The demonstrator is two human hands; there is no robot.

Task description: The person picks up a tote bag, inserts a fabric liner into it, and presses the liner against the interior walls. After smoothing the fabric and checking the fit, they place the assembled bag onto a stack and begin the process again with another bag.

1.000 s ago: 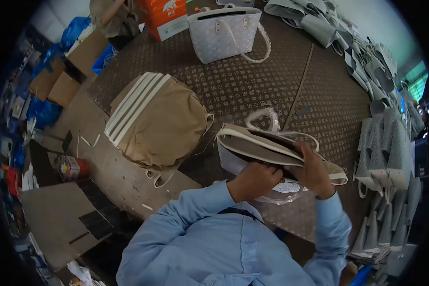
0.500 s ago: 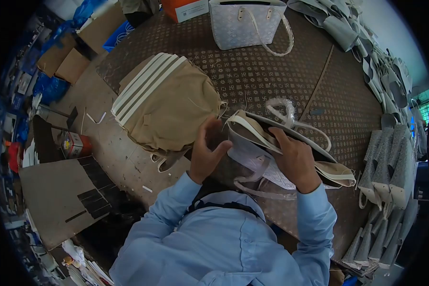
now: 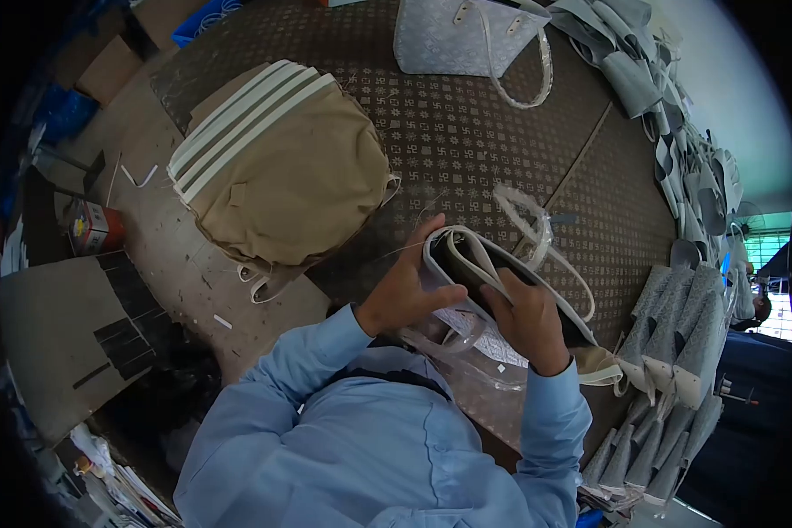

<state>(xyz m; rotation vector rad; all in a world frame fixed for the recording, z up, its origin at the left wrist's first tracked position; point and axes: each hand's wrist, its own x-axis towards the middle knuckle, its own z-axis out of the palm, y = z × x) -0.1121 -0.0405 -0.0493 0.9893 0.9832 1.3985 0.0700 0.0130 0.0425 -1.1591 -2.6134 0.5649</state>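
Note:
A pale patterned handbag point(image 3: 493, 348) with a cream-edged rim lies tilted in front of me, its mouth open and its dark inside showing. My left hand point(image 3: 409, 290) is around the bag's left end, thumb over the near side and fingers along the outer edge. Inside the mouth, my right hand point(image 3: 528, 321) has its fingers curled on the cream-edged lining point(image 3: 475, 255); its fingertips are partly hidden. A clear-wrapped handle point(image 3: 537, 233) stands up on the far side. Beige lining point(image 3: 597, 365) with a cream edge sticks out at the right end.
A beige backpack point(image 3: 299, 176) with white stripes lies left on the patterned brown tabletop point(image 3: 449, 123). Another pale handbag point(image 3: 449, 40) stands at the back. Grey bag pieces point(image 3: 678, 330) hang and pile along the right edge. A red tin point(image 3: 95, 227) is at the left.
My left hand has moved from beside the bag onto its left end. My right hand has drawn the lining up and leftward within the mouth. The view has shifted.

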